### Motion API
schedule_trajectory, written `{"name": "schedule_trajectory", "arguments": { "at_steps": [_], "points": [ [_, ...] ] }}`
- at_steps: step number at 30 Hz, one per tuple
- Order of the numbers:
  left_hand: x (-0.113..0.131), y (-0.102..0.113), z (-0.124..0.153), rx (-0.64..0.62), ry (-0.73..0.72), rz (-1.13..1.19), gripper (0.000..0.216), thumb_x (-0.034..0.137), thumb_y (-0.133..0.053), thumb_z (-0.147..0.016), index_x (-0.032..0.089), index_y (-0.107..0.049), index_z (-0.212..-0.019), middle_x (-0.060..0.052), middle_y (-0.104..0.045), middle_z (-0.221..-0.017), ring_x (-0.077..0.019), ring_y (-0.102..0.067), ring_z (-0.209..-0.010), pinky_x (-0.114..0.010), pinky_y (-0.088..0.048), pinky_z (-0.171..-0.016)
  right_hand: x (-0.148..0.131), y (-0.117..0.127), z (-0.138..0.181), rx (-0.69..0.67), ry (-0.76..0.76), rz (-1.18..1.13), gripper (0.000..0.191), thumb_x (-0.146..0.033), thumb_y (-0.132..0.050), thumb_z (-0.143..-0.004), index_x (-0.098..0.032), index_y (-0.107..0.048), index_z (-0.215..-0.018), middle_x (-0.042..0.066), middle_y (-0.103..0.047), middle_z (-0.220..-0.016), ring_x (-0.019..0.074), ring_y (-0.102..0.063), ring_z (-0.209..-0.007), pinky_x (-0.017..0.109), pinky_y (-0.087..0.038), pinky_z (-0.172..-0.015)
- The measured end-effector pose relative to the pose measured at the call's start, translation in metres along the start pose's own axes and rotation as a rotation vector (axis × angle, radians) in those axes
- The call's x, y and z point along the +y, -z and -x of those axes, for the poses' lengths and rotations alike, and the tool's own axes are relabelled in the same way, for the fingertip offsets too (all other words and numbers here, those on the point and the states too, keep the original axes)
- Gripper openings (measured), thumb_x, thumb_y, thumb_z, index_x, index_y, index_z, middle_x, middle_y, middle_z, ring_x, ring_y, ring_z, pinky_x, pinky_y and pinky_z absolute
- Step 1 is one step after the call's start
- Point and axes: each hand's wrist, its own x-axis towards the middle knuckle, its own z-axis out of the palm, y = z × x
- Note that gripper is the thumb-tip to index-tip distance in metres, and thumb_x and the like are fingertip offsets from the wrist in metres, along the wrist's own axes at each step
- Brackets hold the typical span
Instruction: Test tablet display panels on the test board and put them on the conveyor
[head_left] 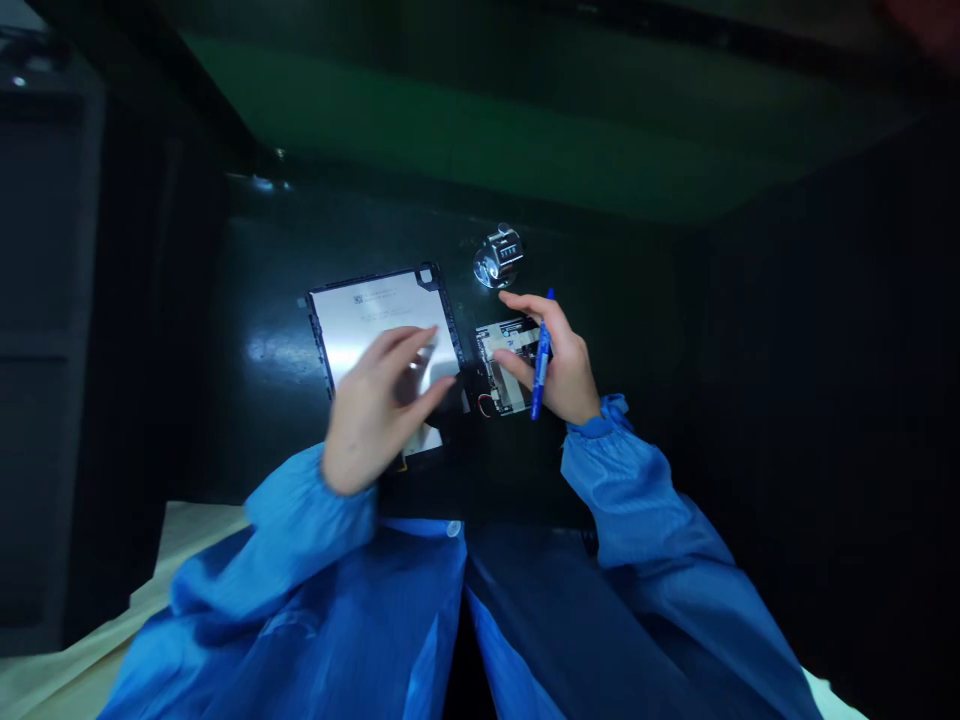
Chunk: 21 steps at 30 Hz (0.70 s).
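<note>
My left hand point(382, 405) lies spread over a flat black-framed panel point(375, 330) with a white backing and a printed label, and its fingers hold nothing. The panel's lower part is hidden beneath that hand. My right hand point(559, 365) is shut on a blue pen point(541, 355), with its fingertips resting on a small circuit board point(504, 365). A short red-and-black wire loop point(487, 405) sticks out at the board's lower end. Above the right hand's fingers stands a chrome hand tally counter point(499, 257), apart from both hands.
Everything lies on a dark, glossy workbench point(255, 300). Blue sleeves point(292, 540) cover both my arms. A sheet of beige paper point(180, 540) shows past the bench's front edge at lower left. Dark walls and a green-lit panel point(480, 120) surround the bench.
</note>
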Motion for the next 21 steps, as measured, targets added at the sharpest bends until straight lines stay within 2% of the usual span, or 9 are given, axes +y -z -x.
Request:
{"name": "schedule_trajectory", "arguments": {
  "at_steps": [2,4,6,8,10,12,17,21],
  "points": [
    [-0.001,0.027,0.016,0.066,0.101,0.102,0.043,0.032,-0.067,-0.088,0.02,-0.064,-0.128,-0.009,-0.064,-0.125,-0.0208,-0.067,-0.093,-0.036,-0.057,-0.083,-0.003,0.009,0.001,-0.045,0.027,-0.078,0.053,-0.042,-0.071,-0.085,-0.025,-0.051,-0.131,0.007,-0.058,-0.139,0.0265,-0.055,-0.128,0.047,-0.044,-0.109],
    [-0.004,0.059,0.041,0.131,0.273,0.247,0.054,0.036,-0.068,-0.088,0.025,-0.055,-0.139,-0.007,-0.058,-0.139,-0.0258,-0.06,-0.119,-0.04,-0.051,-0.102,-0.009,0.018,0.002,-0.198,0.092,-0.062,0.077,-0.048,-0.078,-0.078,-0.027,-0.041,-0.142,0.009,-0.051,-0.147,0.0293,-0.048,-0.137,0.052,-0.036,-0.117],
    [-0.01,0.085,0.072,0.136,0.502,0.429,0.057,0.04,-0.067,-0.088,0.03,-0.052,-0.143,-0.005,-0.055,-0.144,-0.0277,-0.055,-0.129,-0.042,-0.047,-0.109,-0.016,0.023,0.003,-0.393,0.169,0.043,0.108,-0.049,-0.087,-0.065,-0.029,-0.027,-0.153,0.01,-0.041,-0.155,0.0342,-0.034,-0.146,0.061,-0.02,-0.122],
    [-0.016,0.098,0.1,0.111,0.689,0.604,0.057,0.042,-0.067,-0.087,0.032,-0.053,-0.142,-0.004,-0.055,-0.144,-0.029,-0.053,-0.131,-0.042,-0.045,-0.11,-0.021,0.022,0.004,-0.516,0.215,0.14,0.131,-0.044,-0.093,-0.057,-0.031,-0.009,-0.158,0.012,-0.032,-0.16,0.037,-0.022,-0.15,0.066,-0.01,-0.122],
    [-0.02,0.1,0.118,0.078,0.817,0.755,0.057,0.042,-0.068,-0.086,0.031,-0.054,-0.141,-0.005,-0.056,-0.144,-0.0295,-0.052,-0.132,-0.041,-0.045,-0.111,-0.023,0.019,0.004,-0.561,0.229,0.192,0.142,-0.039,-0.095,-0.053,-0.031,0.001,-0.158,0.014,-0.029,-0.161,0.0381,-0.017,-0.151,0.068,-0.009,-0.121],
    [-0.024,0.096,0.125,0.063,0.886,0.887,0.058,0.04,-0.068,-0.086,0.031,-0.053,-0.141,-0.006,-0.056,-0.145,-0.0293,-0.049,-0.135,-0.043,-0.044,-0.112,-0.023,0.014,0.004,-0.586,0.236,0.206,0.146,-0.039,-0.095,-0.053,-0.031,0.005,-0.158,0.014,-0.027,-0.162,0.0388,-0.016,-0.151,0.07,-0.011,-0.121],
    [-0.026,0.088,0.113,0.083,0.971,1.051,0.054,0.037,-0.067,-0.087,0.024,-0.056,-0.138,-0.009,-0.06,-0.14,-0.0282,-0.051,-0.134,-0.044,-0.04,-0.114,-0.021,0.009,0.001,-0.631,0.239,0.193,0.144,-0.044,-0.093,-0.056,-0.03,0.007,-0.158,0.015,-0.022,-0.163,0.0389,-0.014,-0.151,0.07,-0.01,-0.121],
    [-0.028,0.087,0.099,0.111,1.043,1.029,0.047,0.035,-0.066,-0.086,0.019,-0.062,-0.13,-0.01,-0.067,-0.128,-0.025,-0.058,-0.124,-0.036,-0.048,-0.105,-0.016,0.006,0.001,-0.626,0.234,0.184,0.142,-0.048,-0.092,-0.056,-0.029,0.006,-0.158,0.013,-0.022,-0.164,0.0379,-0.012,-0.152,0.068,-0.008,-0.122]
  ]
}}
